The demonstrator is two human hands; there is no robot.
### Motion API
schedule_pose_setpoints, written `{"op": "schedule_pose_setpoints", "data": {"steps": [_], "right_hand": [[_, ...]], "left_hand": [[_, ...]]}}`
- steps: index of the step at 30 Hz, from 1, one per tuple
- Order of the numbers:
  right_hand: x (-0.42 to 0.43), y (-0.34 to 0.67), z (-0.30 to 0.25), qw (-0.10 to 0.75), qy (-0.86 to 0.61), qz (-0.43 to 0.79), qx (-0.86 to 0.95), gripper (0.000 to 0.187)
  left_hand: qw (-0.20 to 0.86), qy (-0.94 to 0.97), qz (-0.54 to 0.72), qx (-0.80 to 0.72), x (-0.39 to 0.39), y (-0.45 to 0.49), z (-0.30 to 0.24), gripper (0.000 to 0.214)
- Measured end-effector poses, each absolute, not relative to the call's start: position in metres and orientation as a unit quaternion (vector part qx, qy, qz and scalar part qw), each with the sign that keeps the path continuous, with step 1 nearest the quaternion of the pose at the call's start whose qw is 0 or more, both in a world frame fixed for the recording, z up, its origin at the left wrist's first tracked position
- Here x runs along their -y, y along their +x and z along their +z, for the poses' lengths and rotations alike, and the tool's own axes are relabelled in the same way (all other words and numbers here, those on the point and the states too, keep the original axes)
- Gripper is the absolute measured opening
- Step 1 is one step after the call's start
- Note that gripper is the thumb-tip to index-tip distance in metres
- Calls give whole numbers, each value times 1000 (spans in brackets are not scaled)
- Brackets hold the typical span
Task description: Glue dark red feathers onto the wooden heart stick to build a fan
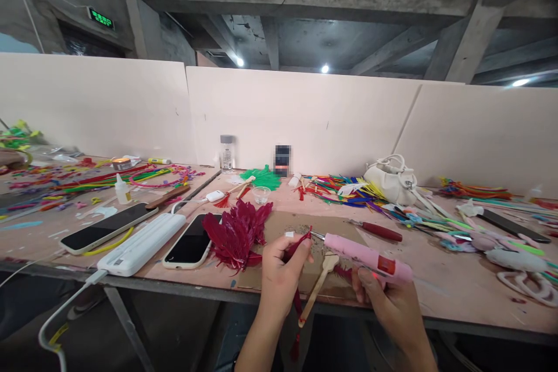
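Note:
In the middle of the head view, my left hand (282, 270) is closed, pinching a dark red feather (300, 239). My right hand (387, 296) grips a pink pen-shaped tool (361, 253) with a thin metal tip and a small red light. The tip points left and meets, or nearly meets, the feather's end. Between the hands a wooden stick (319, 288) with a wide rounded head lies over the table's front edge, a red tassel (295, 346) hanging from its lower end. A bunch of dark red feathers (239, 235) rests left of my left hand.
Brown cardboard (279, 222) lies under the work. To the left are a phone (187, 247), a white power bank (142, 244) with a cable and another phone (104, 229). A red-handled tool (381, 231), coloured feathers and a white bag (387, 180) are at right. A pale partition stands behind.

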State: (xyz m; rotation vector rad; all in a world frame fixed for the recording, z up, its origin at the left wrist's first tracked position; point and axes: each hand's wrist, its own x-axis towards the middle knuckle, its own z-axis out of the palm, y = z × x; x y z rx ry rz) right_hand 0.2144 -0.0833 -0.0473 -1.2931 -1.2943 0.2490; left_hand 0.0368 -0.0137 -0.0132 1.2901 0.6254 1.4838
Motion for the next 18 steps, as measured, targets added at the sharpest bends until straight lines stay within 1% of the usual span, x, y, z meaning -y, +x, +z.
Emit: {"op": "schedule_pose_setpoints", "data": {"steps": [18], "right_hand": [[84,213,-46,604,-561,102,557,49]], "left_hand": [[499,560,610,-255,11,34,-16,32]]}}
